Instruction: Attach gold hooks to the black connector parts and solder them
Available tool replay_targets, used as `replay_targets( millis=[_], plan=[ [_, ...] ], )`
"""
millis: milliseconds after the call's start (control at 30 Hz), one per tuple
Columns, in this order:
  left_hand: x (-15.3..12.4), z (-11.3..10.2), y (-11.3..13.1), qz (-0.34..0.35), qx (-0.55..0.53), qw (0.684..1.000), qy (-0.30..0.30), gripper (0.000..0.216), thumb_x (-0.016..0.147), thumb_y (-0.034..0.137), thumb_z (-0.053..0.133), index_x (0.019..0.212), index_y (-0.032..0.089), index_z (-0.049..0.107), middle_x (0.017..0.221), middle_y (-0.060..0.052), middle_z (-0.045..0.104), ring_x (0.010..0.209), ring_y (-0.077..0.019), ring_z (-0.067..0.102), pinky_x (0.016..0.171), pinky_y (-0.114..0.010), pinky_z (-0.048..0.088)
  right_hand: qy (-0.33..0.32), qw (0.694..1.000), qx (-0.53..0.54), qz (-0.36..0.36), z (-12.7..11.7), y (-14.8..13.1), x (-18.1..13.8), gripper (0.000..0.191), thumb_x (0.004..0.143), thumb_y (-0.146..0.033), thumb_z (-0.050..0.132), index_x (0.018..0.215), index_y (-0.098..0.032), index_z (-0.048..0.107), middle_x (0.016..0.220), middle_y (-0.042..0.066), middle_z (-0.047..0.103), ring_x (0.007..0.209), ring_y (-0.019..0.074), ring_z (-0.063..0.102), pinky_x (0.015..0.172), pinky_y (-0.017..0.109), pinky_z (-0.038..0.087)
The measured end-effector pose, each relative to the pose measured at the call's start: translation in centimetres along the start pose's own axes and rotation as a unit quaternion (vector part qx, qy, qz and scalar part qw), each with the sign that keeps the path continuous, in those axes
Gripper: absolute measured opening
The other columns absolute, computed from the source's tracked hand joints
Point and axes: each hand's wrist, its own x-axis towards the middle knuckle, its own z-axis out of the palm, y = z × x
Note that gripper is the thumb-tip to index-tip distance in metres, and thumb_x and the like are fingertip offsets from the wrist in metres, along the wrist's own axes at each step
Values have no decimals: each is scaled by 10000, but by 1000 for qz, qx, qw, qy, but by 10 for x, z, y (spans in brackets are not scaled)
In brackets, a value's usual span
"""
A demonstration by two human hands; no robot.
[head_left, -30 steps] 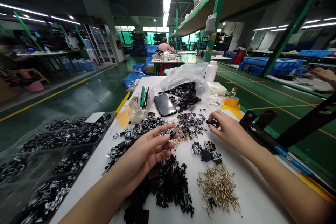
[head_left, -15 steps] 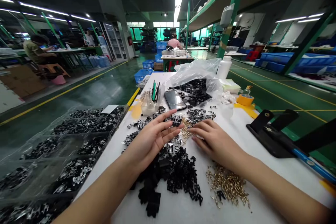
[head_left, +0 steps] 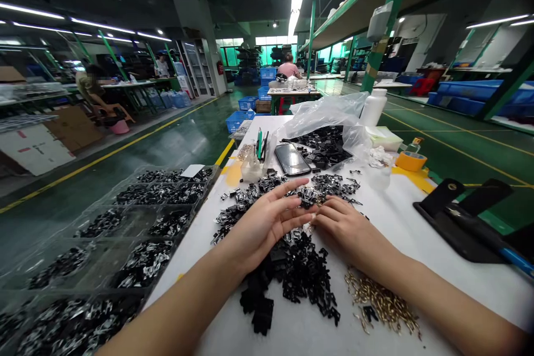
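Observation:
My left hand [head_left: 273, 222] is palm-up over the parts with its fingers stretched and apart; nothing shows in its palm. Beside it, my right hand [head_left: 344, 225] is palm-down, its fingers bent and pressed together, the tips meeting the left fingertips. Whatever the right fingertips hold is hidden. Metal-and-black clips [head_left: 308, 196] lie just beyond the hands. Small black plastic pieces [head_left: 306, 272] are heaped below them, with flat black pieces [head_left: 262, 314] to the left. Under my right forearm is a pile of brass-coloured pins [head_left: 386, 303].
Left of the white table [head_left: 421, 222] sits a compartmented clear tray [head_left: 137, 222] of clips. Farther back are a phone [head_left: 292, 159], a tool holder [head_left: 251, 169], a plastic bag [head_left: 321, 111] of black parts and a white bottle [head_left: 373, 107]. Orange tape [head_left: 411, 161] and a black stand [head_left: 446, 233] are right.
My hands have come together; the right fingers moved from the brass-coloured pins between the hands to the left fingertips. Those pins are now mostly hidden. The view has turned slightly left.

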Motion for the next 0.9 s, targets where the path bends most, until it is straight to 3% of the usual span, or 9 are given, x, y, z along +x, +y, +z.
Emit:
replay_targets(
  millis=[133,267,367,467,567,767,900],
  plan=[
    [-2,-1,-3,-9,-14,1000,-19,383,845,63,529,1198,200,587,886,-50,677,883,-134,663,867,-245,489,14,999,17,-24,3,5,-8,193,886,-146,447,868,-198,632,886,89,639,902,267,528,847,489,437],
    [0,-4,-6,-11,1,1000,-20,380,840,63,536,1183,206,610,769,-29,658,769,-97,640,790,-226,494,27,998,55,-32,5,14,-16,117,870,-238,521,948,-221,606,934,77,633,925,277,512,852,494,412],
    [0,-5,-6,-5,12,1000,-18,360,837,82,555,1165,212,627,743,-17,638,726,-79,612,738,-197,482,53,993,101,10,-4,11,-20,106,884,-312,505,924,-246,578,919,57,633,941,269,514,823,457,422],
    [0,-4,-5,6,30,999,-25,344,827,117,586,1150,226,633,784,-7,618,750,-75,591,712,-181,461,62,976,180,109,-22,-1,-24,111,877,-351,496,894,-260,556,914,47,624,899,242,547,746,388,454],
    [-1,-1,-5,21,84,996,-9,335,823,168,603,1149,241,632,823,-9,609,772,-88,576,661,-186,436,48,927,305,214,-39,-11,-22,126,865,-375,518,859,-256,557,910,42,625,846,209,572,703,329,464],
    [-7,9,-2,22,160,987,-28,287,831,219,593,1115,239,632,848,-4,609,703,-93,529,625,-205,410,12,753,594,282,-55,-21,-16,196,803,-388,640,836,-215,553,769,6,621,765,143,596,677,247,476],
    [-9,13,-1,4,191,981,-42,257,830,216,591,1082,234,639,689,30,572,639,-96,532,615,-213,410,10,704,652,281,-54,-21,-17,159,813,-336,650,877,-215,568,813,5,652,837,136,610,777,260,476]
  ],
)
